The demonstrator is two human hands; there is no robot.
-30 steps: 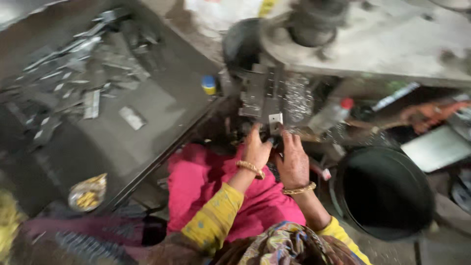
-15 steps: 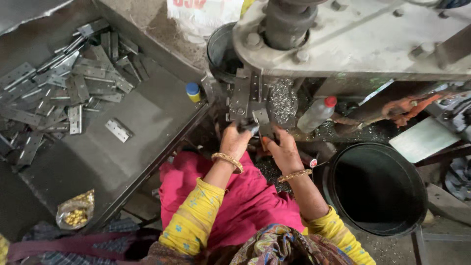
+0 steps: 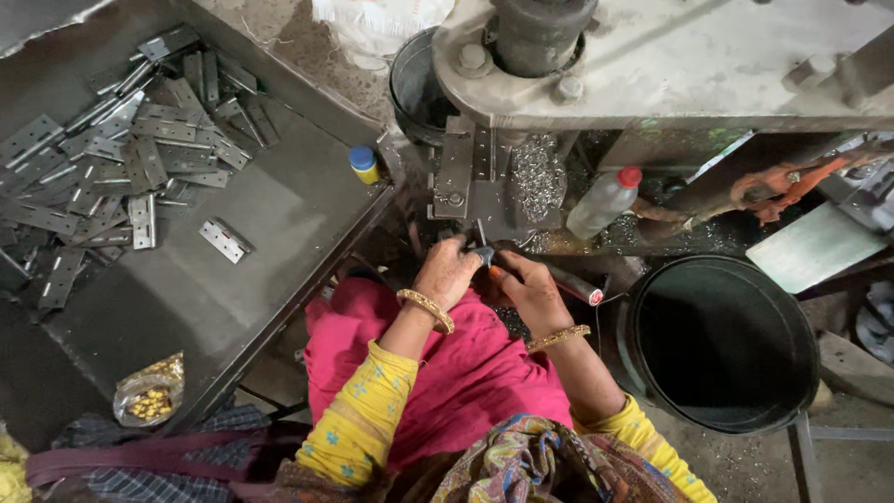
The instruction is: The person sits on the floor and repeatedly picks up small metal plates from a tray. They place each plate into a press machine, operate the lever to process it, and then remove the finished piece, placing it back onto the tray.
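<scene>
Both hands (image 3: 494, 275) pinch a small metal piece (image 3: 483, 253) (orientation unclear) — under the press (image 3: 484, 177).

A grey metal tray (image 3: 270, 242) sits at the left, its surface dull and scuffed. A heap of flat metal hinges (image 3: 102, 177) lies across its far left part, overlapping at all angles. One hinge (image 3: 223, 240) lies alone, apart from the heap, near the tray's middle. A clear bag of small yellow pieces (image 3: 149, 401) rests at the near edge. A small yellow bottle with a blue cap (image 3: 364, 165) stands upright at the right rim.
</scene>
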